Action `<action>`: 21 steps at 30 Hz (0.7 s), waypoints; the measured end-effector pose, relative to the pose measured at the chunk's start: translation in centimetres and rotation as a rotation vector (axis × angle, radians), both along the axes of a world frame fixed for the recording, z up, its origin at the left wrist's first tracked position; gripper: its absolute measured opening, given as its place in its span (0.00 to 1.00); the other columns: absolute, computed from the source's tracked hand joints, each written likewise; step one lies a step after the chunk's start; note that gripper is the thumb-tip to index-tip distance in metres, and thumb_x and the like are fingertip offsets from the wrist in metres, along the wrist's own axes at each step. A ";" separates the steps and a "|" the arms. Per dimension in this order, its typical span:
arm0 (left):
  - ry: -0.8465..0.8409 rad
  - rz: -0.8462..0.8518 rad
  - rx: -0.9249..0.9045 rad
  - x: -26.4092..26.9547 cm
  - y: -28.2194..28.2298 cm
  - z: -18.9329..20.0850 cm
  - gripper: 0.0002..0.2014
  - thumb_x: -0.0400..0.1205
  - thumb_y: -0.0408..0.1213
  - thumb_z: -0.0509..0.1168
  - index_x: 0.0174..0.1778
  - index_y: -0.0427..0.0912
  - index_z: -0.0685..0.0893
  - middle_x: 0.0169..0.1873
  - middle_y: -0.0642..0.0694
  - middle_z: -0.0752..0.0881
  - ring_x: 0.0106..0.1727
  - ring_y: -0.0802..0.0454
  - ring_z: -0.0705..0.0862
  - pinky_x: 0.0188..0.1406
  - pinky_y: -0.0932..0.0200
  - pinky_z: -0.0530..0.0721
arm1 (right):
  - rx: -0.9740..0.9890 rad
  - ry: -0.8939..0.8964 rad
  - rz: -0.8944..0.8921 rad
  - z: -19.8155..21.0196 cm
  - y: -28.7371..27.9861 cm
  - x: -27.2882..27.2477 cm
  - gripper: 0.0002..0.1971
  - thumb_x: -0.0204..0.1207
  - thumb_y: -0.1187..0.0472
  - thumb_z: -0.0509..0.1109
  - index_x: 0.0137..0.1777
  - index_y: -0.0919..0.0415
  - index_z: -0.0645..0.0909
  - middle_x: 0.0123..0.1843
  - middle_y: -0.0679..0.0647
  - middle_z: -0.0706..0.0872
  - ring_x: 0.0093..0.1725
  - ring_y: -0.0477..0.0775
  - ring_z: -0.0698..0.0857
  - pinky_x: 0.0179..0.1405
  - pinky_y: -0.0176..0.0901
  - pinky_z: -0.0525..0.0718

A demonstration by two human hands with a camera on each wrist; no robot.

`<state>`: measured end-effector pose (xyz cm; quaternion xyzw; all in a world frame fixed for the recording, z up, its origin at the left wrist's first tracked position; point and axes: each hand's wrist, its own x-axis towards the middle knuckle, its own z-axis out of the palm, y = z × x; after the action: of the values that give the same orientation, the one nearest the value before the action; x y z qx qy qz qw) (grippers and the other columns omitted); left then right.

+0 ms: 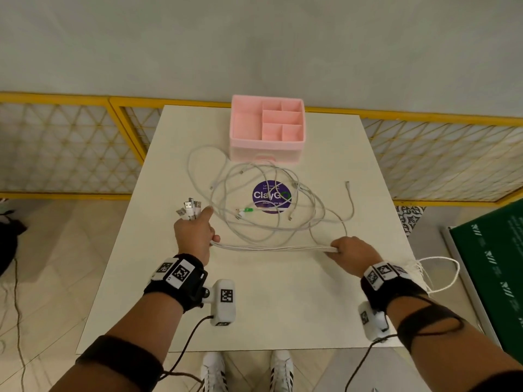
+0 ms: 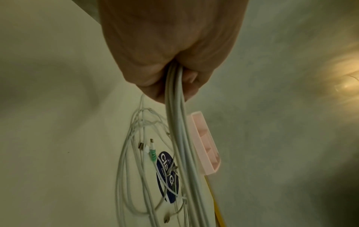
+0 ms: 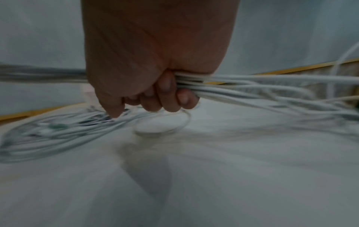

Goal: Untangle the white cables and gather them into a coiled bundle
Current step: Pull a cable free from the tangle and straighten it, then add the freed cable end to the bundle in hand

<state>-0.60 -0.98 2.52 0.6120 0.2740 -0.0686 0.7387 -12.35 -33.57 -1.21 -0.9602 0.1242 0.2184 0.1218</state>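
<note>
From the head view, the white cables are seen stretched as one taut run between the left hand and the right hand along the near part of the table, probably to line the strands up for coiling. The plug ends are fanned out beyond the left fist; loose loops are left lying toward the pink box, over a round sticker

In the left wrist view, the strands are clenched in a closed fist

In the right wrist view, blurred, the fingers are curled round the bunch, knuckles turned down toward the table
</note>
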 end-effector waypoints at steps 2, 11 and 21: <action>0.016 0.028 -0.003 0.2 0.6 -0.1 0.13 0.80 0.31 0.72 0.33 0.42 0.76 0.22 0.46 0.68 0.21 0.51 0.65 0.17 0.63 0.73 | -0.035 0.032 -0.065 0.4 -3.0 -1.2 0.15 0.84 0.43 0.63 0.41 0.49 0.82 0.39 0.49 0.84 0.43 0.54 0.85 0.43 0.48 0.82; 0.026 -0.030 -0.097 -0.1 -1.3 0.0 0.15 0.81 0.37 0.74 0.32 0.41 0.77 0.19 0.49 0.69 0.19 0.53 0.67 0.19 0.60 0.75 | -0.151 -0.126 -0.299 1.9 -9.3 -2.2 0.22 0.84 0.43 0.64 0.32 0.56 0.78 0.30 0.52 0.83 0.32 0.53 0.82 0.30 0.43 0.73; 0.048 -0.206 -0.193 -1.2 -0.8 -0.9 0.15 0.83 0.42 0.73 0.34 0.47 0.75 0.19 0.53 0.63 0.19 0.56 0.63 0.18 0.63 0.67 | -0.077 0.413 -0.126 2.7 -6.1 1.9 0.33 0.63 0.36 0.82 0.61 0.56 0.83 0.60 0.51 0.84 0.63 0.56 0.83 0.65 0.48 0.79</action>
<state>-1.81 -1.79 1.65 0.5611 0.2194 -0.1844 0.7765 -10.47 -39.70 1.50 -0.8894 0.2146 0.3973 0.0704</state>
